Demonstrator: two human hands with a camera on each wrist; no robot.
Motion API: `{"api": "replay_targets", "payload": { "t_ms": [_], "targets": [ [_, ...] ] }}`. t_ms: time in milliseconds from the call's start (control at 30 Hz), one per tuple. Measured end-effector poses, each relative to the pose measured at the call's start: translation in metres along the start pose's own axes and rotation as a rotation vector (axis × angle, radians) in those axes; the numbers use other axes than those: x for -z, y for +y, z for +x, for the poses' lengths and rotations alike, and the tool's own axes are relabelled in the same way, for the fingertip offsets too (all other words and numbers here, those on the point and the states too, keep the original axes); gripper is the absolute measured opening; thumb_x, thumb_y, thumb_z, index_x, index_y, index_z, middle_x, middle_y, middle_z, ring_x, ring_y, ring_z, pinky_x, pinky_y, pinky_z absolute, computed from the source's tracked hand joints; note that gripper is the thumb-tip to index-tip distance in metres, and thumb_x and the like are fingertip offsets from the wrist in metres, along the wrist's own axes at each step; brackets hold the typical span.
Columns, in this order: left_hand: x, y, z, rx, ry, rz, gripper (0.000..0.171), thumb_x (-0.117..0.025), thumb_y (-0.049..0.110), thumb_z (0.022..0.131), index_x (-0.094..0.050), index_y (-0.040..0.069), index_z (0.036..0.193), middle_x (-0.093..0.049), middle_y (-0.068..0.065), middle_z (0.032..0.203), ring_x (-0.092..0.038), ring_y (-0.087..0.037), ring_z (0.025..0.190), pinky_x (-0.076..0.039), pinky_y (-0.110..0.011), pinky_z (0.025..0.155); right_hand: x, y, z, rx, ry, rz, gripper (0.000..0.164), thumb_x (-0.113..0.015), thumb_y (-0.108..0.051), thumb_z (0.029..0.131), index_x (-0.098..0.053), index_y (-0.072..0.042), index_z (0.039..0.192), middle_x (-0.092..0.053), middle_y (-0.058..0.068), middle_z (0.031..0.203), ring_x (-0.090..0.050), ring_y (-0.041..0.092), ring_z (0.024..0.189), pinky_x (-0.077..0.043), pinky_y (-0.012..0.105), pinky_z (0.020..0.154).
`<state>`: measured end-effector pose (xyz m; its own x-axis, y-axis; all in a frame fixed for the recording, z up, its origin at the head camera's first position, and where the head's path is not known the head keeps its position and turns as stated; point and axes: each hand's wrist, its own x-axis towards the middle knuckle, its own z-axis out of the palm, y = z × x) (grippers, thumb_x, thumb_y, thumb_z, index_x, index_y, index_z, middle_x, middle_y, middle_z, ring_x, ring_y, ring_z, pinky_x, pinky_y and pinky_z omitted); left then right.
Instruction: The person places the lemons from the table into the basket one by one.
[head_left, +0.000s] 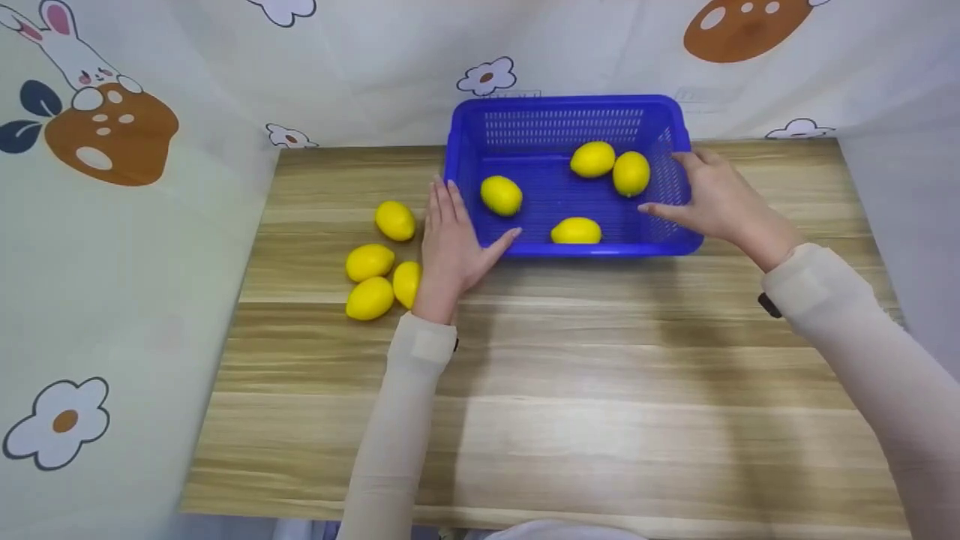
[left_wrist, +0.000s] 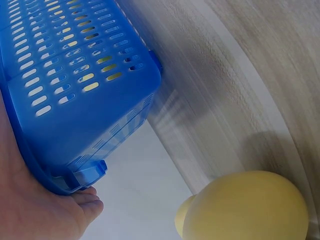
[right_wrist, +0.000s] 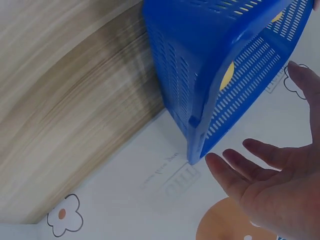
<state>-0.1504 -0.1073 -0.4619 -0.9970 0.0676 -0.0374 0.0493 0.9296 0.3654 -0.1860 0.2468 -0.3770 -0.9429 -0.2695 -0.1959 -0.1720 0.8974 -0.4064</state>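
A blue plastic basket (head_left: 577,251) with slotted walls stands at the back of the table, several yellow lemons (head_left: 501,196) lying apart inside it. My left hand (head_left: 452,244) lies along the basket's left front corner, fingers straight, thumb reaching over the front rim. In the left wrist view that hand (left_wrist: 40,210) touches the basket rim (left_wrist: 30,170). At the right end, my right hand (head_left: 716,196) is spread wide above the rim. The right wrist view shows this hand (right_wrist: 280,180) holding nothing, its fingers apart from the basket wall (right_wrist: 175,70).
Several more lemons (head_left: 370,262) lie on the wooden table (head_left: 585,390) left of my left hand, one partly hidden by the wrist. A patterned white curtain (head_left: 375,67) hangs close behind the basket and along the left side.
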Motion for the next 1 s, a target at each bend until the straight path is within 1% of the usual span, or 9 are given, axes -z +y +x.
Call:
{"api": "replay_targets", "payload": {
  "t_ms": [67,167,367,533,633,800,1000],
  "targets": [
    [0.000,0.000,0.000,0.003,-0.006,-0.004,0.124,-0.046,0.083,0.094,-0.003,-0.009,0.165,0.004,-0.030,0.174,-0.001,-0.041,0.164,-0.011,-0.046,0.133,-0.003,0.002,-0.002,-0.016,-0.007,0.004,0.111,-0.071,-0.061,0.094,-0.023,0.015,0.160,-0.024,0.048,0.159,-0.036,0.065,0.140,-0.035,0.073,0.115],
    [0.001,0.001,0.000,0.009,-0.020,-0.005,0.125,-0.045,0.084,0.094,-0.002,-0.008,0.165,0.006,-0.029,0.174,0.002,-0.039,0.164,-0.010,-0.046,0.133,-0.008,0.005,-0.005,-0.021,0.005,0.014,0.113,-0.071,-0.061,0.094,-0.021,0.015,0.161,-0.024,0.047,0.160,-0.033,0.064,0.142,-0.032,0.072,0.117],
    [0.003,0.002,0.000,0.016,-0.038,-0.001,0.125,-0.043,0.085,0.093,0.001,-0.007,0.165,0.008,-0.028,0.174,0.006,-0.037,0.164,-0.010,-0.046,0.133,-0.020,0.008,-0.011,-0.004,0.064,0.036,0.114,-0.072,-0.058,0.094,-0.018,0.016,0.161,-0.019,0.046,0.162,-0.026,0.064,0.147,-0.025,0.072,0.121],
    [0.003,0.002,0.000,0.021,-0.043,0.003,0.125,-0.043,0.085,0.093,0.002,-0.007,0.165,0.009,-0.028,0.174,0.007,-0.037,0.164,-0.009,-0.045,0.133,-0.029,0.007,-0.016,-0.025,0.106,0.068,0.116,-0.071,-0.060,0.095,-0.013,0.015,0.162,-0.014,0.042,0.167,-0.022,0.061,0.151,-0.023,0.071,0.122],
    [0.003,0.002,0.000,0.025,-0.048,0.007,0.125,-0.043,0.085,0.093,0.003,-0.007,0.165,0.010,-0.028,0.174,0.007,-0.037,0.164,-0.008,-0.045,0.133,-0.035,0.007,-0.019,-0.036,0.151,0.085,0.115,-0.069,-0.060,0.096,-0.012,0.013,0.163,-0.014,0.038,0.169,-0.022,0.058,0.152,-0.022,0.069,0.123],
    [0.003,0.002,0.000,0.022,-0.039,0.006,0.125,-0.043,0.085,0.093,0.002,-0.007,0.165,0.010,-0.028,0.174,0.007,-0.037,0.164,-0.008,-0.045,0.133,-0.047,0.007,-0.023,-0.045,0.236,0.120,0.111,-0.068,-0.058,0.097,-0.012,0.011,0.164,-0.014,0.035,0.170,-0.020,0.054,0.155,-0.021,0.066,0.126],
    [0.002,0.001,-0.001,0.009,-0.018,-0.006,0.125,-0.045,0.084,0.093,0.000,-0.007,0.165,0.008,-0.029,0.174,0.005,-0.038,0.164,-0.010,-0.046,0.133,-0.061,0.006,-0.024,-0.062,0.272,0.123,0.109,-0.064,-0.060,0.099,-0.013,0.011,0.164,-0.011,0.035,0.171,-0.017,0.052,0.157,-0.018,0.064,0.127]
  ]
}}
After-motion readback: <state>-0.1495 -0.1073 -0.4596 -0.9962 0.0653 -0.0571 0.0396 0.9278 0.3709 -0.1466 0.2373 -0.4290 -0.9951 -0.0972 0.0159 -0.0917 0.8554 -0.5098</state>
